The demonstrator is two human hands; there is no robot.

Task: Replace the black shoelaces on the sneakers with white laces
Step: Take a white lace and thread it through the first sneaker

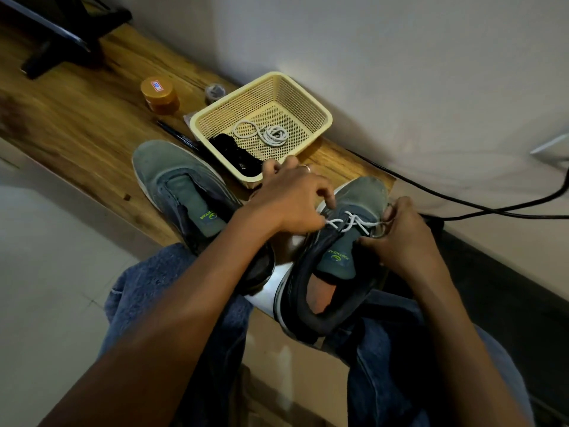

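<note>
With the grey-green knit sneaker [348, 241] at the desk's near right edge, left hand [289, 201] and right hand [400, 232] each pinch-grip the thin white lace [354, 221]; pulling both ends evenly should keep the crossings flat.

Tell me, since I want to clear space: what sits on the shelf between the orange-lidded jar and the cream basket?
In the head view, a small dark round container stands between the orange-lidded jar and the cream basket, near the wall.
</note>
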